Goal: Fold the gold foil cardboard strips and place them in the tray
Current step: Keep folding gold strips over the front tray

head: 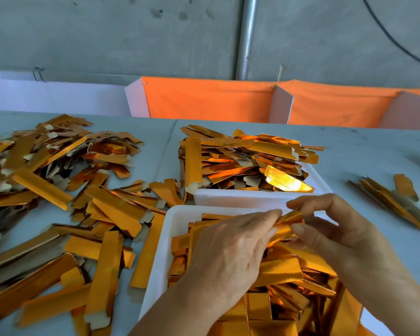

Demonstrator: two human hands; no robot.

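Over the near white tray (166, 229), both hands hold one gold foil strip (287, 225). My left hand (230, 251) pinches its left end between thumb and fingers. My right hand (335, 229) pinches the right end, with the index finger curled over the top. The strip is creased along its length and hangs a little above the folded strips (284, 270) that fill this tray. A large heap of flat gold strips (78, 209) covers the table to the left.
A second white tray (238, 197), heaped with folded gold strips, stands just behind the near one. A small bundle of strips (395, 202) lies at the right on the grey table. Orange and white partitions (209, 100) line the table's far edge.
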